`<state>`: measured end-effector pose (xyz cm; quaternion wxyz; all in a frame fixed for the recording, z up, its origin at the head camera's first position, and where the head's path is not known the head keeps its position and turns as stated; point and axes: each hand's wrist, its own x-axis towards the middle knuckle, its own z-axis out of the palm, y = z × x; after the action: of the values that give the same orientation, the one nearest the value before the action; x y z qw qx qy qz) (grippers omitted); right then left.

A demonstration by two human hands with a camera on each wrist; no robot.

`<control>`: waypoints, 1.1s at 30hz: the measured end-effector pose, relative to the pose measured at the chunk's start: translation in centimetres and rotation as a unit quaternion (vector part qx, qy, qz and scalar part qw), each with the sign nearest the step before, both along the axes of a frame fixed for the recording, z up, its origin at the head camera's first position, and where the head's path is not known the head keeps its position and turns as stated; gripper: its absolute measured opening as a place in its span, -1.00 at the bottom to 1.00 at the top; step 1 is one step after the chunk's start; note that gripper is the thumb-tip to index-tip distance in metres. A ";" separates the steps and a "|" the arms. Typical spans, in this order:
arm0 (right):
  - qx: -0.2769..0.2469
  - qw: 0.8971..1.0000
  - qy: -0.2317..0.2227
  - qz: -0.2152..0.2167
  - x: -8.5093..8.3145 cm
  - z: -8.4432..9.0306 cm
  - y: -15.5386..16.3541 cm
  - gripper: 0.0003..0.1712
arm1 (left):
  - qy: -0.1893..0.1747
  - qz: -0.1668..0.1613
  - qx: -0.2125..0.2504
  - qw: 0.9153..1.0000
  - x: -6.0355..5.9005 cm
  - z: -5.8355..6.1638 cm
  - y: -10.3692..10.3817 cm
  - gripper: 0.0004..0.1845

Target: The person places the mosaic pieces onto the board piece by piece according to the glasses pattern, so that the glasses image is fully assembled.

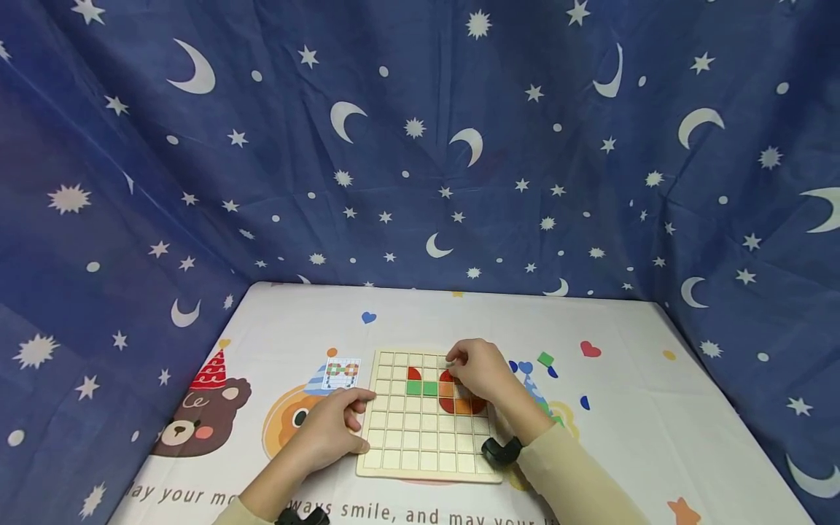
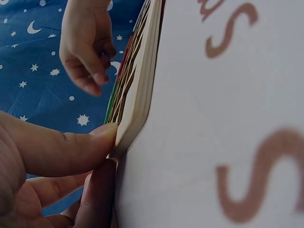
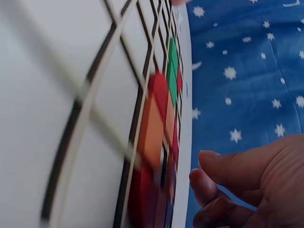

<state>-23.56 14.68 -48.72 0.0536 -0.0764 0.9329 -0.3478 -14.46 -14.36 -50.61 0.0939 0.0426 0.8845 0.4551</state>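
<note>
A pale wooden grid board (image 1: 400,439) lies on the table, with red, orange and green pieces in its upper cells. Along its left edge, my left hand (image 1: 331,430) touches the rim with thumb and forefinger spread apart. Over the board's upper right is my right hand (image 1: 482,370), fingers loosely bent. In the right wrist view its thumb (image 3: 223,166) and forefinger come close together, with no piece visible between them. Two green squares (image 1: 422,389) sit side by side, left of an orange square (image 1: 446,390). Part of the coloured arrangement is hidden under the right hand.
A small pattern card (image 1: 341,372) lies left of the board. Right of it are loose pieces: a green square (image 1: 545,359), a blue piece (image 1: 585,402) and several others, some partly behind the right arm. A blue starry curtain (image 1: 420,146) surrounds the printed tablecloth (image 1: 656,437).
</note>
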 end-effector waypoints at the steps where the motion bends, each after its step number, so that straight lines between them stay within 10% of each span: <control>1: 0.000 1.000 0.003 -0.005 0.0 0.1 0.5 -0.93 | -0.001 0.000 0.001 1.000 0.0 0.0 0.0 -0.12; 33: 0.051 0.990 -0.010 -0.134 -1.3 -1.8 15.3 -0.57 | 0.003 0.001 0.002 1.000 0.0 -0.1 0.0 -0.12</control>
<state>-24.85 29.98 -50.53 0.0194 0.0551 0.9507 -0.3044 -14.47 -14.41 -50.72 0.0905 0.0439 0.8840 0.4565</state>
